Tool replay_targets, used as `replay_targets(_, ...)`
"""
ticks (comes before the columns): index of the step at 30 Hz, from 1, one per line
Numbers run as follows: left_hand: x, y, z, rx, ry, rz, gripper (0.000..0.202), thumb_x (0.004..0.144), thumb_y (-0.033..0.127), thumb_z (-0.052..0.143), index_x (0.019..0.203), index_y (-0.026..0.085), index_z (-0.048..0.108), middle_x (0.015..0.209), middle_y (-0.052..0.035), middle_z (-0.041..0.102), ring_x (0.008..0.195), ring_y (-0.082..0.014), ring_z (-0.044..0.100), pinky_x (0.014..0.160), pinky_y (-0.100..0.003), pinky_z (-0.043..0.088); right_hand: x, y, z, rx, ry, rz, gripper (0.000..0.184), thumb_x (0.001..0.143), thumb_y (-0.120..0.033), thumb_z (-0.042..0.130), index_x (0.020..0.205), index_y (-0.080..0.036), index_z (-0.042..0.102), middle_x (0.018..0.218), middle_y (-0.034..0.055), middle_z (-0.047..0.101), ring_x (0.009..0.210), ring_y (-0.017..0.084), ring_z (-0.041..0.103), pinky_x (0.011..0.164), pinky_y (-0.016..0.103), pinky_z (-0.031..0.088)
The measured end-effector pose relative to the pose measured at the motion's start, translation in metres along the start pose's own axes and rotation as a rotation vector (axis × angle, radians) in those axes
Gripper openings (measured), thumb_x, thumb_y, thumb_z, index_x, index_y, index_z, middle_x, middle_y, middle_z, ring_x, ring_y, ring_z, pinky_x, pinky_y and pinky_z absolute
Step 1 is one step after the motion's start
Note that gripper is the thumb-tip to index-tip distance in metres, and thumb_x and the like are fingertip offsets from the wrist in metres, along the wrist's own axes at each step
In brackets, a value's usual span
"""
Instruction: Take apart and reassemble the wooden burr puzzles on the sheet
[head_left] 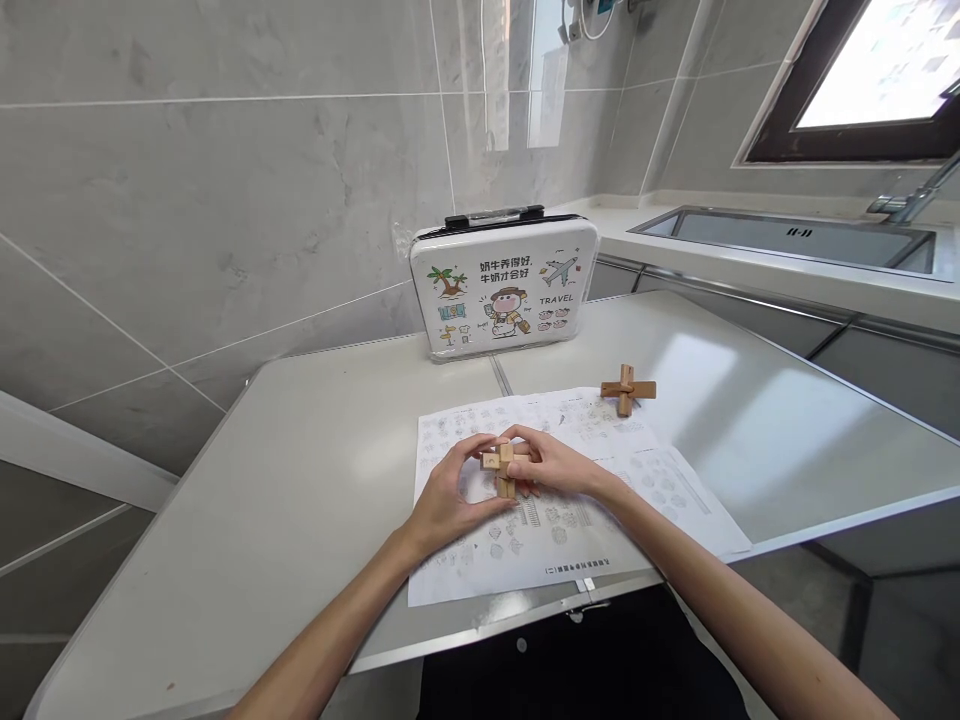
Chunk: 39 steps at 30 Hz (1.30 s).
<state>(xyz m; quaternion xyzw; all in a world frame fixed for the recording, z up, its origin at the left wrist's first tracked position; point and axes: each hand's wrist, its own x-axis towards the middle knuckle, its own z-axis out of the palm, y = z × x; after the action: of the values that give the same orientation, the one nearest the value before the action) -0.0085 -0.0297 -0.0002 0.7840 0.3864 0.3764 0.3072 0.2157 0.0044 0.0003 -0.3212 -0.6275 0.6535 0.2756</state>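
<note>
Both of my hands meet over a printed instruction sheet (600,500) in the middle of the table. Between them is a small wooden interlocking puzzle (501,468) made of crossed light-brown sticks. My left hand (450,495) curls its fingers round the puzzle's left side. My right hand (551,465) pinches it from the right and above. A second wooden cross puzzle (626,389) lies assembled on the sheet's far right corner, untouched.
A white tin case (504,290) with cartoon travel pictures stands upright against the tiled wall at the table's back. A steel sink (795,238) with a tap (911,200) sits in the counter at the right. The grey table (300,500) has a seam down its middle.
</note>
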Motion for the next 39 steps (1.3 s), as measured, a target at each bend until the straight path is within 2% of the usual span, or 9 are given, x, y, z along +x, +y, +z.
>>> replay_targets(4, 0.0003, 0.0025, 0.0007, -0.046, 0.010, -0.013, 0.077, 0.076, 0.030, 0.090, 0.142, 0.034, 0.049, 0.142, -0.0077, 0.063, 0.131, -0.0296, 0.062, 0.114, -0.052, 0.048, 0.0003, 0.0020, -0.0001, -0.017, -0.004, -0.032, 0.049, 0.089, -0.058, 0.072, 0.115, -0.022, 0.050, 0.081, -0.0013, 0.069, 0.063, 0.015, 0.062, 0.057, 0.027, 0.048)
replay_targets(10, 0.0038, 0.0001, 0.0011, -0.156, 0.144, -0.062, 0.073, 0.074, 0.032, 0.092, 0.136, 0.030, 0.054, 0.139, -0.0090, 0.064, 0.128, -0.0288, 0.064, 0.114, -0.050, 0.049, 0.0022, 0.0055, 0.0002, -0.105, 0.052, -0.092, 0.051, 0.101, -0.070, 0.042, 0.114, -0.022, 0.052, 0.074, 0.0017, 0.071, 0.061, 0.018, 0.067, 0.055, 0.028, 0.049)
replay_targets(14, 0.0074, -0.0011, -0.0003, -0.213, 0.223, -0.098, 0.070, 0.075, 0.031, 0.091, 0.133, 0.029, 0.054, 0.140, -0.0090, 0.063, 0.131, -0.0276, 0.062, 0.117, -0.049, 0.047, 0.0015, 0.0029, 0.0024, -0.264, 0.168, -0.136, 0.045, 0.100, -0.065, 0.050, 0.101, -0.021, 0.058, 0.071, 0.0000, 0.068, 0.058, 0.016, 0.062, 0.058, 0.027, 0.046)
replay_targets(18, 0.0090, -0.0002, -0.0009, -0.235, 0.221, -0.108, 0.071, 0.074, 0.031, 0.092, 0.134, 0.029, 0.053, 0.141, -0.0096, 0.062, 0.132, -0.0277, 0.061, 0.118, -0.050, 0.046, -0.0013, -0.0023, 0.0040, -0.347, 0.159, -0.140, 0.048, 0.103, -0.063, 0.047, 0.087, -0.021, 0.061, 0.064, -0.0014, 0.064, 0.059, 0.015, 0.059, 0.062, 0.027, 0.044)
replay_targets(22, 0.0086, -0.0006, -0.0002, -0.264, 0.193, -0.105, 0.073, 0.074, 0.031, 0.092, 0.136, 0.029, 0.052, 0.143, -0.0110, 0.062, 0.133, -0.0291, 0.061, 0.117, -0.051, 0.047, -0.0013, -0.0017, 0.0022, -0.275, 0.109, -0.117, 0.054, 0.102, -0.066, 0.047, 0.078, -0.020, 0.062, 0.062, -0.0009, 0.062, 0.056, 0.014, 0.056, 0.060, 0.027, 0.043)
replay_targets(26, 0.0081, -0.0014, 0.0001, -0.267, 0.165, -0.085, 0.073, 0.075, 0.030, 0.091, 0.136, 0.029, 0.052, 0.144, -0.0115, 0.061, 0.132, -0.0293, 0.061, 0.117, -0.052, 0.047, 0.0009, 0.0001, 0.0000, -0.148, 0.054, -0.063, 0.058, 0.098, -0.069, 0.050, 0.070, -0.019, 0.059, 0.065, 0.0018, 0.065, 0.053, 0.013, 0.055, 0.056, 0.027, 0.042)
replay_targets(29, 0.0081, -0.0020, 0.0000, -0.264, 0.155, -0.069, 0.073, 0.075, 0.029, 0.091, 0.136, 0.029, 0.052, 0.144, -0.0113, 0.061, 0.131, -0.0286, 0.062, 0.117, -0.051, 0.047, 0.0021, -0.0006, -0.0006, -0.128, 0.029, -0.054, 0.060, 0.099, -0.070, 0.048, 0.068, -0.020, 0.058, 0.066, 0.0027, 0.066, 0.052, 0.013, 0.054, 0.056, 0.028, 0.042)
replay_targets(34, 0.0077, -0.0030, 0.0006, -0.252, 0.147, -0.069, 0.073, 0.076, 0.028, 0.091, 0.137, 0.029, 0.051, 0.145, -0.0108, 0.061, 0.134, -0.0289, 0.060, 0.117, -0.051, 0.046, 0.0027, -0.0008, -0.0018, -0.160, 0.066, -0.094, 0.055, 0.100, -0.069, 0.047, 0.076, -0.021, 0.058, 0.066, -0.0001, 0.064, 0.054, 0.013, 0.053, 0.058, 0.027, 0.043)
replay_targets(39, 0.0075, -0.0021, 0.0004, -0.227, 0.132, -0.084, 0.073, 0.076, 0.029, 0.090, 0.138, 0.030, 0.051, 0.146, -0.0106, 0.060, 0.133, -0.0287, 0.061, 0.117, -0.051, 0.046, 0.0017, -0.0028, -0.0023, -0.138, 0.049, -0.089, 0.054, 0.101, -0.068, 0.047, 0.077, -0.021, 0.057, 0.064, -0.0010, 0.062, 0.053, 0.013, 0.051, 0.057, 0.027, 0.042)
